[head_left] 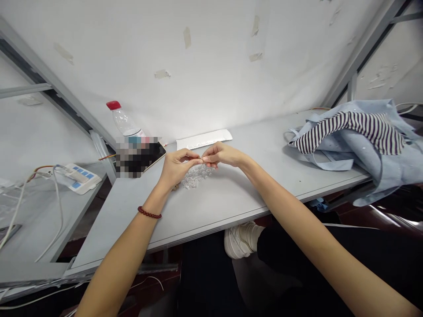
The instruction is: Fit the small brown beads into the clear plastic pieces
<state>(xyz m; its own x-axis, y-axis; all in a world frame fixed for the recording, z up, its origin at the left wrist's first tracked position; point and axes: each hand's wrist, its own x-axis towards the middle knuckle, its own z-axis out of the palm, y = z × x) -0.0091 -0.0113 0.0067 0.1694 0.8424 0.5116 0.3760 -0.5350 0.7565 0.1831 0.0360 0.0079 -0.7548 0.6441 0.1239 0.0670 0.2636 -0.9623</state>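
My left hand (pixel 180 165) and my right hand (pixel 220 155) meet fingertip to fingertip above the table, both closed in a pinch. Between the fingertips is something tiny and brownish, too small to name. Right below the hands lies a loose pile of small clear plastic pieces (pixel 194 177) on the grey tabletop (pixel 228 193). Some small brown bits (pixel 175 187) show beside my left wrist, partly hidden by it. A dark red bead bracelet (pixel 149 213) circles my left wrist.
Behind the hands, a long white object (pixel 205 139) lies near the wall. A red-capped bottle (pixel 127 123) and a dark phone-like slab (pixel 153 154) are at the left, partly blurred. A light blue cloth bag (pixel 357 136) hangs over the right edge. A power strip (pixel 79 178) with cables sits far left.
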